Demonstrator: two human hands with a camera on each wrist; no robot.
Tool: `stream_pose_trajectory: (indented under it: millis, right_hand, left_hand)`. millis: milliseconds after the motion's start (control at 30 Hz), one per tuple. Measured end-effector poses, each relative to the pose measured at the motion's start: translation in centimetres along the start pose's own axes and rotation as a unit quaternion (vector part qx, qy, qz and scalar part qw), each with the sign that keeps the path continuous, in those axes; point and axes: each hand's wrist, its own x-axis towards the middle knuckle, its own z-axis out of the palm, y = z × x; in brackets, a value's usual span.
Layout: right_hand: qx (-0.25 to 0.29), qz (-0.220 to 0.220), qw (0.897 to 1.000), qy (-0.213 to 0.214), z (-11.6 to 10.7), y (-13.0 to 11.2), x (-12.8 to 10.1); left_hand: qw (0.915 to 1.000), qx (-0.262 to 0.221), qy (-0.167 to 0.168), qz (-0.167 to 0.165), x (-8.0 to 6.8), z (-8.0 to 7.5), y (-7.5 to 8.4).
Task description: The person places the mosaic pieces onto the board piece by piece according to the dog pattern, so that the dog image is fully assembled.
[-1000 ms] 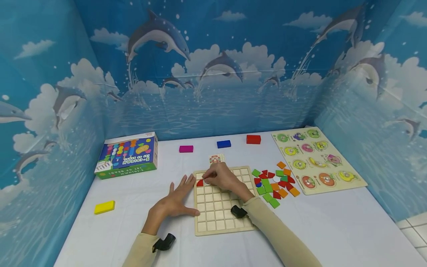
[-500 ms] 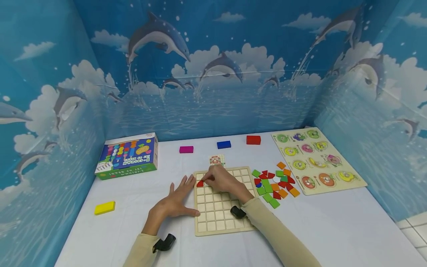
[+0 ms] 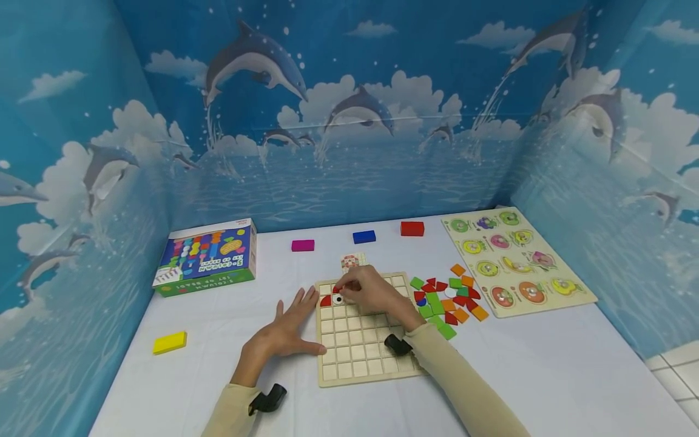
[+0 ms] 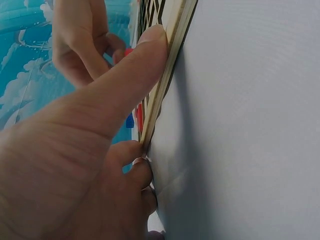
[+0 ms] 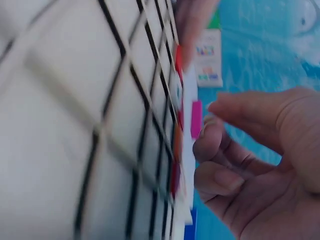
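Below dolphin-printed blue walls, I see a white table (image 3: 218, 340) carrying a pale wooden grid board (image 3: 360, 355); my right hand (image 3: 374, 292) fingers pinch a red piece (image 3: 337, 289), my left hand (image 3: 286, 331) fingers spread flat beside the board.

Head view: bright, even, diffuse lighting, seemingly from overhead; shadows under the left hand (image 3: 284, 335) and the right hand (image 3: 371, 293) are faint and soft. The white table (image 3: 546, 370) shows no harsh glare. Wide-angle distortion bends the backdrop (image 3: 349, 121) towards the frame edges. Left wrist view: the thumb is sharp, and a soft grey shadow falls beside the grid board (image 4: 172, 65). Right wrist view: heavy blur smears the board's grid lines (image 5: 100, 125); fingers (image 5: 235, 150) are slightly clearer, and colours beyond are probably out of focus.
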Motion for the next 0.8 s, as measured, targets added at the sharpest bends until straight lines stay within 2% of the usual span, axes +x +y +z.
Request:
stream_pose_trajectory:
  millis: [200, 367, 467, 567, 700, 800]
  right_hand:
    - [0.024, 0.0, 0.999, 0.03, -4.4, 2.8, -3.0]
    - [0.002, 0.066, 0.996, 0.059, -8.8, 5.2, -7.6]
    - [-0.013, 0.108, 0.991, 0.076, -10.6, 6.5, -9.8]
    - [-0.021, 0.157, 0.984, 0.085, -11.6, 7.5, -11.0]
    - [-0.023, 0.214, 0.973, 0.082, -11.7, 8.6, -11.4]
    - [-0.038, 0.235, 0.968, 0.075, -11.6, 9.2, -11.3]
  left_hand:
    - [0.9999, -0.011, 0.007, -0.003, -0.1, 0.1, 0.2]
    - [0.9998, -0.019, 0.0, 0.009, -0.1, 0.4, 0.3]
    - [0.9998, -0.017, 0.004, 0.008, -0.1, 0.3, 0.3]
    - [0.9999, -0.016, 0.003, 0.004, -0.2, 0.2, 0.4]
    - [0.9999, -0.015, 0.005, -0.001, -0.2, 0.1, 0.2]
    - [0.9999, -0.015, 0.004, -0.003, -0.1, 0.2, 0.1]
